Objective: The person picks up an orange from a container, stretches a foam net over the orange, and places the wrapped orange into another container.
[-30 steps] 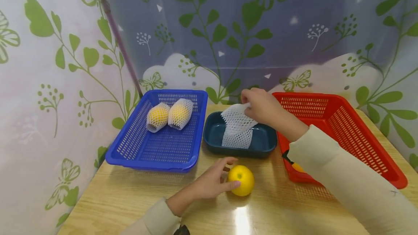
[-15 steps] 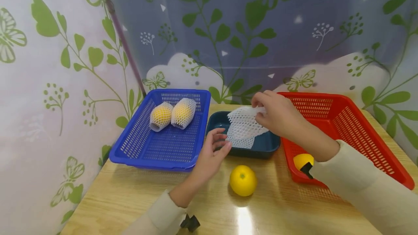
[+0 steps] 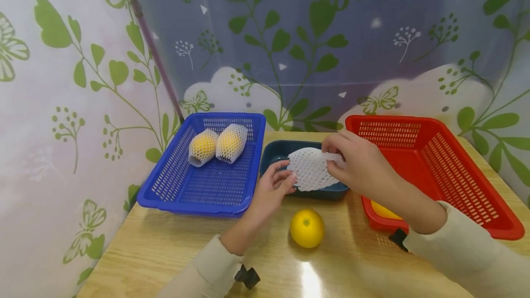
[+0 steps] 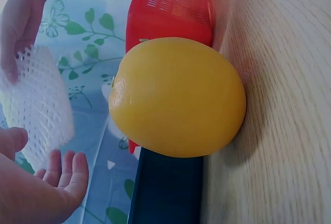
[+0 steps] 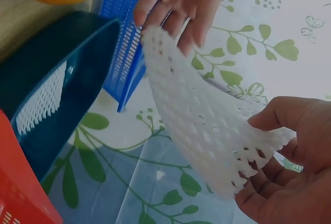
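Note:
My right hand (image 3: 360, 164) pinches one end of a white foam fruit net (image 3: 312, 169), held above the dark teal dish. In the right wrist view the net (image 5: 191, 115) hangs stretched between both hands. My left hand (image 3: 269, 192) is at its other end, fingers relaxed and touching the mesh, thumb apart. On the table in front of the dish sits a bare yellow citrus fruit (image 3: 307, 228), large in the left wrist view. Another white net (image 5: 44, 102) lies inside the dish (image 5: 83, 63).
At left, a blue basket (image 3: 194, 206) contains two yellow fruits (image 3: 204, 146) in foam nets. A red basket (image 3: 418, 169) stands at right, with part of a yellow fruit (image 3: 383, 210) showing behind my right forearm. Patterned cloth (image 3: 281, 49) hangs behind the wooden table (image 3: 198, 238).
My left hand has left the yellow fruit and moved up to the net's free end. My right hand has drawn the net slightly right and toward me. The fruit stays put.

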{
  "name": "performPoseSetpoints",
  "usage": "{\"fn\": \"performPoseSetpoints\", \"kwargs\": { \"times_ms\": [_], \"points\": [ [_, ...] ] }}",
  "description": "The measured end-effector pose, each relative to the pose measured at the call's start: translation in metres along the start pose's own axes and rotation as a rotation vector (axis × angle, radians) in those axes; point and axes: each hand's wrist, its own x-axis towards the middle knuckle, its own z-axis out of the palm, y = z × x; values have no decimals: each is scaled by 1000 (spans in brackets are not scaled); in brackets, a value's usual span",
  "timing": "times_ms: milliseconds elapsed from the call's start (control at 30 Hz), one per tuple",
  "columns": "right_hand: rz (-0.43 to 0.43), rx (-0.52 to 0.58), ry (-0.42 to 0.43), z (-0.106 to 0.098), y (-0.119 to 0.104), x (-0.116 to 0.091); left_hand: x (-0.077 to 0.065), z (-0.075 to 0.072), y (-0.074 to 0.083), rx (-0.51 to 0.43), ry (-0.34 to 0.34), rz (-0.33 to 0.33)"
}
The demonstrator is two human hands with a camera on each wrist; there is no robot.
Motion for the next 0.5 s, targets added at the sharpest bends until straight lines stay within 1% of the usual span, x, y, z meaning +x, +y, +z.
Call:
{"fn": "performPoseSetpoints", "kwargs": {
  "times_ms": [67, 200, 333, 500],
  "points": [
    [-10, 18, 15, 2, -2, -3, 1, 1, -1, -38, 9, -22],
    [-13, 49, 15, 7, -5, -9, 2, 1, -4, -89, 13, -53],
    [-2, 61, -1, 12, -8, -14, 1, 0, -5, -126, 0, -48],
    [-11, 77, 35, 10, -10, -18, -1, -1, -3, -151, -18, -51]
  ]
}}
